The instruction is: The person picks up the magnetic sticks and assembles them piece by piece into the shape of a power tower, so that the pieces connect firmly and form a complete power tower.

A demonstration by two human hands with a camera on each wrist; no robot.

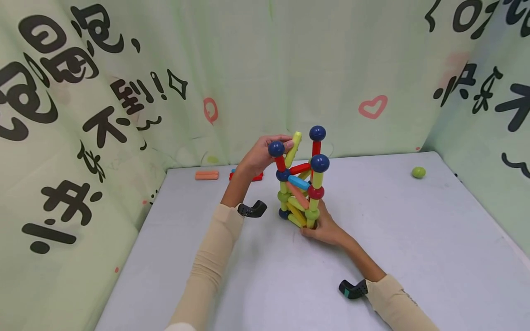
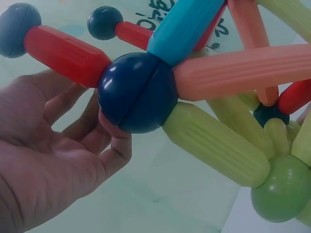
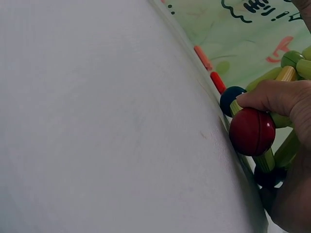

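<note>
A tower of magnetic sticks and balls (image 1: 298, 182) stands on the table, its bottom corner in my right hand (image 1: 326, 227). In the right wrist view the right thumb (image 3: 267, 95) presses by a red ball (image 3: 251, 131) and a dark blue ball (image 3: 232, 99); the other fingers are mostly hidden. My left hand (image 1: 265, 154) is at the tower's upper left, fingertips pinching a tilted yellow-green stick (image 1: 293, 149). The left wrist view shows that hand's curled fingers (image 2: 114, 150) behind a blue ball (image 2: 138, 92) and red stick (image 2: 68, 54); the pinched stick is hidden there.
Two orange sticks (image 1: 206, 175) lie at the table's back left. Red sticks (image 1: 257, 177) and a bit of blue are partly behind the left forearm. A green ball (image 1: 418, 172) sits at the back right. A printed curtain (image 1: 248, 69) hangs behind the table (image 1: 414, 239).
</note>
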